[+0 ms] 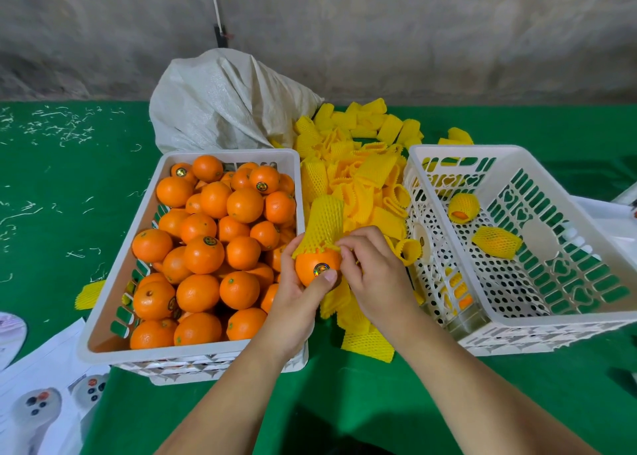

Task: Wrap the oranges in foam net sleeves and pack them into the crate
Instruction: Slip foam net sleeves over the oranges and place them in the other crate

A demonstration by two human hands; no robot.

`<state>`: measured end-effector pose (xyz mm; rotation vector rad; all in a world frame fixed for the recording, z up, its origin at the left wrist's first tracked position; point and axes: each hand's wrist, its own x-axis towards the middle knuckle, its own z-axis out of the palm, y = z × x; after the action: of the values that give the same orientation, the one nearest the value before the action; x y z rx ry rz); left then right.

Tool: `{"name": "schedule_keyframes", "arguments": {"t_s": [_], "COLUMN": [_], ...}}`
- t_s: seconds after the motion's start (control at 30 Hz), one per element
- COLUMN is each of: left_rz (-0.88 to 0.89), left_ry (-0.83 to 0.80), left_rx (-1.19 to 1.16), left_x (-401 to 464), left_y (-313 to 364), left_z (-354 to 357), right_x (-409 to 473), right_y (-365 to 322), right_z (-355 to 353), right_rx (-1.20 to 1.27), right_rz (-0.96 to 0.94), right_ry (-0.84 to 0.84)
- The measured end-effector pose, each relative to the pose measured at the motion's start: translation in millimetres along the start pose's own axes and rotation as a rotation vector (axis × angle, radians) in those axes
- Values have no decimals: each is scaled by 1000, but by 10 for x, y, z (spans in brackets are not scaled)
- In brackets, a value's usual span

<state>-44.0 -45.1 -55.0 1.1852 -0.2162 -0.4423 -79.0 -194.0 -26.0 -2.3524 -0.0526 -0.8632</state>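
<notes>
At centre, the left hand [296,292] grips a stickered orange [315,265], fingers curled round it and thumb beside the sticker. The right hand [375,272] pinches the rim of a yellow foam net sleeve [324,222] capping the orange's top. The packing crate [586,316], at three o'clock, holds two wrapped oranges [463,207]; the full crate of oranges [103,316] sits at nine o'clock.

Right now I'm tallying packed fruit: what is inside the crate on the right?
Two oranges in yellow foam net sleeves, one farther back and one nearer, lie on the perforated floor of the right crate. Nothing inside looks covered.
</notes>
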Motion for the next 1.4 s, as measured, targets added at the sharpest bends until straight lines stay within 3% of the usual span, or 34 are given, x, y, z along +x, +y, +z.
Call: {"name": "schedule_keyframes", "arguments": {"t_s": [0.07,0.23,0.33,0.47,0.7,0.8,0.9,1.1,1.2,1.3,1.4], "left_rz": [36,11,-3,25,47,-15,-19,168,215,208,177], "left_ry": [29,0,-29,52,130,1,-104,107,135,121,106], "left_rx": [22,-70,-67,-68,-43,-115,-74,30,50,60,14], "left_x": [-21,-5,-4,-27,-52,-48,-48,-56,-54,-54,-53], "left_y": [-13,30,33,33,50,65,52,-23,-26,8,23], "left_z": [23,6,8,65,96,29,-38,67,82,117,80], "right_x": [32,6,1,-27,-268,-267,-246,-157,-161,-183,-206], "right_y": [15,33,53,-6,-116,-136,-82,-44,-101,-121,-108], "right_z": [-20,-144,-163,-205,-119,-81,-88,-234,-267,-250,-168], "right_rx": [29,258,150,147,172,232,212,-110,-89,-23,215], "right_rz": [15,87,23,-8,-12,98,58,-150,-194,-102,173], "right_ry": [5,-232,-131,-28,-61,-127,-37,40,65,86,7]}}
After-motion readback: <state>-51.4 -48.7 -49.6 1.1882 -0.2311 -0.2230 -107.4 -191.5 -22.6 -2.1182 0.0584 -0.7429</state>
